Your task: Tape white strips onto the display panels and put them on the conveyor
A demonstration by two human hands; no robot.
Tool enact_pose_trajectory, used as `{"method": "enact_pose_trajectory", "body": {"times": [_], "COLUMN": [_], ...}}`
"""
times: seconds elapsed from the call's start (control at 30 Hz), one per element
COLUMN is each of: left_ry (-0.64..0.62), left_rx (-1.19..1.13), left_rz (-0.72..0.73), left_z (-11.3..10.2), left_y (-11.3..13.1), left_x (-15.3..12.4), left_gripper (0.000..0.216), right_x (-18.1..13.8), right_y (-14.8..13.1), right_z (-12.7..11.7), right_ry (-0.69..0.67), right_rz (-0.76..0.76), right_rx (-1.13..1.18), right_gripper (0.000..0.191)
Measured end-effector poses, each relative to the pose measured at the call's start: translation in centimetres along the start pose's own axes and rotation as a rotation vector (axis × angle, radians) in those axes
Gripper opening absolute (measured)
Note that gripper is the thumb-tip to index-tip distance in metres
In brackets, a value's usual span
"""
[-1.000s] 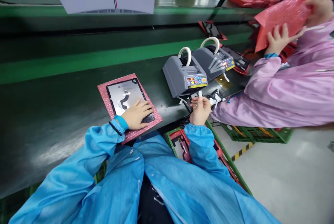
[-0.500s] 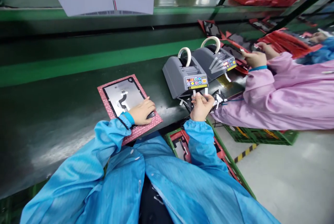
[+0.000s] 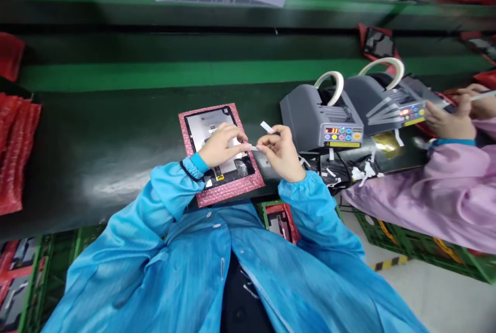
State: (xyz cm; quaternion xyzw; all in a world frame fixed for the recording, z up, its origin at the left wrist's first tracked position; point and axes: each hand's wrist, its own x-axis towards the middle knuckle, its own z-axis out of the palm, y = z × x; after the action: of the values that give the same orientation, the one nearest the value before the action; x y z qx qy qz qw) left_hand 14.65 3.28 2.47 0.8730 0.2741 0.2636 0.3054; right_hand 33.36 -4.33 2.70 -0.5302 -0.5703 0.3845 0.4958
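Note:
A flat tablet-like panel (image 3: 205,118) with a silver back and black border lies on a pink bubble-wrap sheet (image 3: 211,197) on the bench. Above it, my left hand (image 3: 222,147) pinches one end of a short white tape strip (image 3: 253,148). My right hand (image 3: 282,156) grips the other end between thumb and fingers, just right of the panel. A second tape piece (image 3: 267,126) sticks up from the right fingertips. To the right stands a grey tape dispenser (image 3: 310,121) with a lit display and a roll on top; a cut piece (image 3: 331,154) hangs at its front.
A second tape dispenser (image 3: 372,95) stands beside the first, near a co-worker's hand (image 3: 451,118). Tape scraps (image 3: 364,171) hang at the bench edge. Red bubble-wrap bags (image 3: 17,152) lie at the left. Green crates (image 3: 58,266) sit below the bench.
My right hand has left the dispenser and come over beside the panel with tape pieces. My left hand has lifted from the panel to meet it. The view has turned left.

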Motion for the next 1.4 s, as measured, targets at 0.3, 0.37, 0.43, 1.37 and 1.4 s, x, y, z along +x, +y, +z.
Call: {"method": "enact_pose_trajectory", "body": {"times": [0.3, 0.37, 0.43, 1.37, 1.4], "left_ry": [0.046, 0.043, 0.038, -0.168, -0.167], "left_rx": [-0.091, -0.127, -0.146, 0.434, 0.435], "left_rz": [-0.297, -0.341, -0.358, -0.607, -0.604], "left_z": [0.4, 0.4, 0.4, 3.1, 3.1], "left_y": [-1.2, -1.5, -1.6, -0.6, -0.6], "left_x": [-0.3, -0.3, -0.3, 1.7, 1.7], "left_gripper": [0.018, 0.017, 0.017, 0.032, 0.032], "right_x": [2.6, 2.9, 3.1, 5.8, 5.8], "right_y": [1.8, 2.0, 2.2, 4.2, 4.1], "right_z": [0.1, 0.1, 0.4, 1.9, 2.0], "right_ry": [0.0, -0.028, -0.081, -0.109, -0.116], "right_rz": [0.099, 0.137, 0.169, 0.272, 0.272], "right_rx": [-0.037, -0.001, 0.038, -0.369, -0.39], "right_gripper": [0.047, 0.049, 0.051, 0.04, 0.04]}}
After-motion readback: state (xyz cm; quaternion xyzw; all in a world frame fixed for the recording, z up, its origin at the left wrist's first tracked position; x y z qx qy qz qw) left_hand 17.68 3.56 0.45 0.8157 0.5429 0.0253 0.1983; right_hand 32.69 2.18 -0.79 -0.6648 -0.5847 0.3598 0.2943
